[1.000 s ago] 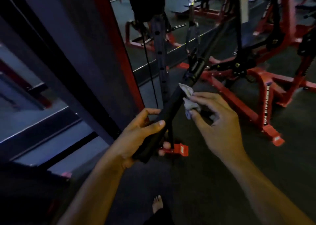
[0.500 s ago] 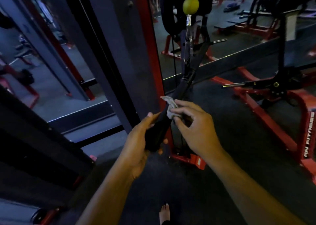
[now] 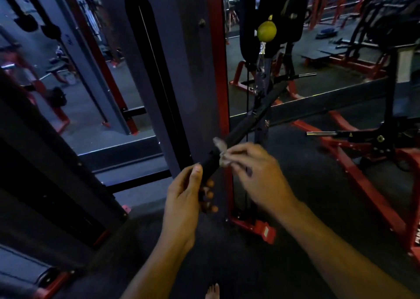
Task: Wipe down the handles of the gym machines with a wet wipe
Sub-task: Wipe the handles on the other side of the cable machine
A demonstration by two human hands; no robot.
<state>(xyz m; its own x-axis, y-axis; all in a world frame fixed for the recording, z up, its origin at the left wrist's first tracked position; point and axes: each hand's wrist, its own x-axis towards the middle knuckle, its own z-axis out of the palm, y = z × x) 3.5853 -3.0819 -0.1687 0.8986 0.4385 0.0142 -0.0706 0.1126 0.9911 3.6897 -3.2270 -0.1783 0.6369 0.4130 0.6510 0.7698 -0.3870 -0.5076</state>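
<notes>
Since half a second ago the view has tipped upward, so the yellow-green ball (image 3: 266, 31) on the cable now sits well below the top edge and more of the dark upright panel (image 3: 163, 76) with its tall slot shows; a second ago only the ball's lower edge peeked in. Both hands hold much the same places on the bar as half a second ago, whereas a second ago the right hand worked further from the left, higher up the bar.

At present the left hand (image 3: 185, 198) has its grip wrapped round the lower end of the black handle (image 3: 236, 133), thumb lying up along the bar and fingertips showing on the far side. Just above it, the right hand (image 3: 256, 173) pinches the wet wipe (image 3: 221, 153) in a narrow grip of thumb and fingers and presses it against the bar.

That handle is a long, slim, matte black bar, slanting from the left hand up and to the right toward the cable fitting beneath the ball. Its wipe is a small, crumpled, pale grey wad, part of it sticking out above the fingers on the bar's near side.

Red machine frames (image 3: 354, 153) stand on the dark floor (image 3: 227, 264) to the right, and a bare foot (image 3: 212, 292) shows at the bottom edge.
</notes>
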